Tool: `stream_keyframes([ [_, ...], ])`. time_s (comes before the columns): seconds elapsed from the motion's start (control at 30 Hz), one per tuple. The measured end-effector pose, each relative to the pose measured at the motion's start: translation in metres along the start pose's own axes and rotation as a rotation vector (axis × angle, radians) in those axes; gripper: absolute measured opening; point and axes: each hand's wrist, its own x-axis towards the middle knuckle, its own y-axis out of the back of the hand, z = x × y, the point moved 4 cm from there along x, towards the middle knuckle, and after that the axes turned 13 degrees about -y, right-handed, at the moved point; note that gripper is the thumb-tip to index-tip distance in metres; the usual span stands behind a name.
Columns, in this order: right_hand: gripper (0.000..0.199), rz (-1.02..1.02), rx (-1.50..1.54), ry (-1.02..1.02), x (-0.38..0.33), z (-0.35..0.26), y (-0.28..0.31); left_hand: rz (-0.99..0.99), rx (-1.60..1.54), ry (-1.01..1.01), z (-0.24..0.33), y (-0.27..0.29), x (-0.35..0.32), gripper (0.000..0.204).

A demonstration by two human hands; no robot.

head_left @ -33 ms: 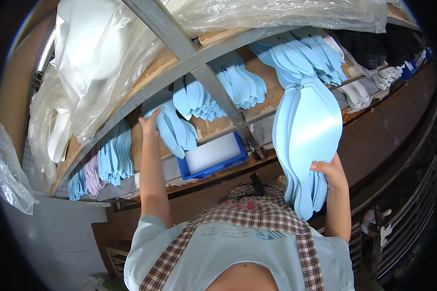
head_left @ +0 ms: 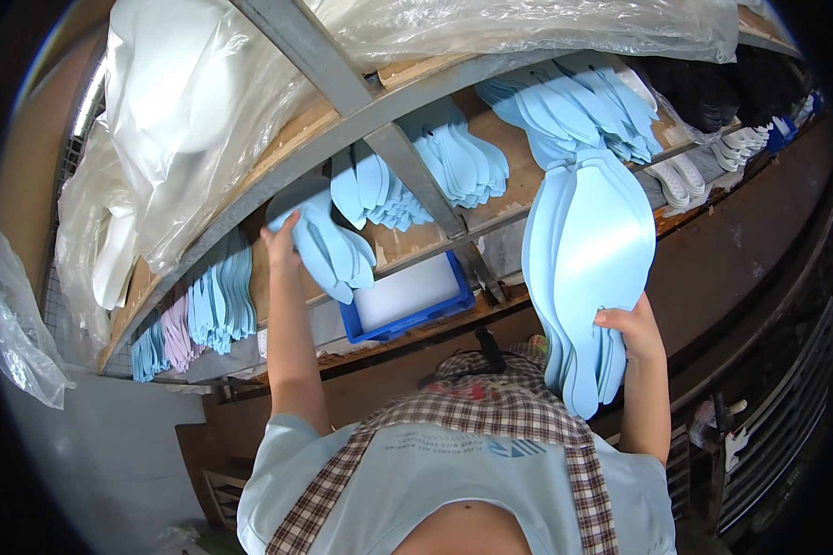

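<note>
In my right hand (head_left: 631,326) is a fanned bundle of pale blue shoe insoles (head_left: 594,240), gripped near the lower end with the thumb on top. The bundle's far end overlaps or lies very close to other insoles at the shelf edge. My left hand (head_left: 280,239) reaches to the shelf and closes on the side of a smaller stack of blue insoles (head_left: 329,242). Its thumb shows on the stack's edge, while the other fingers are mostly hidden. Further blue insole stacks (head_left: 458,162) lie beside it on the shelf.
A metal shelf frame (head_left: 407,166) crosses in front, with clear plastic bags (head_left: 185,111) above. Below sits a blue bin (head_left: 407,324) with white sheets. Blue and lilac insoles (head_left: 178,328) stand at left; white shoes (head_left: 680,176) are at right, near a dark slatted rack (head_left: 777,416).
My left hand has shifted very slightly down and left, and a little more of its stack's far end shows. My right hand and its bundle have barely moved.
</note>
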Motion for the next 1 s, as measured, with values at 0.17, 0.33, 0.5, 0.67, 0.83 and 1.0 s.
stream_keyframes([
  [0.17, 0.075, -0.009, 0.005, -0.009, 0.004, -0.003, 0.015, 0.085, -0.349, 0.181, 0.040, 0.063, -0.063, 0.064],
  [0.33, 0.078, -0.028, -0.014, -0.005, 0.014, -0.011, 0.027, -0.327, -0.453, 0.015, 0.101, 0.045, -0.166, 0.064],
  [0.5, 0.075, -0.035, 0.020, 0.010, 0.017, -0.019, 0.050, -0.471, -0.426, 0.064, 0.128, -0.038, -0.232, 0.083],
  [0.67, 0.073, -0.074, 0.078, 0.049, 0.015, -0.020, 0.084, -0.593, -0.448, -0.068, 0.152, -0.112, -0.260, 0.096],
  [0.83, 0.073, -0.060, 0.132, 0.071, 0.013, -0.013, 0.116, -0.716, -0.375, -0.056, 0.161, -0.154, -0.287, 0.095],
  [1.0, 0.074, -0.044, 0.207, 0.091, 0.009, -0.008, 0.138, -0.695, -0.292, -0.046, 0.154, -0.209, -0.287, 0.086],
])
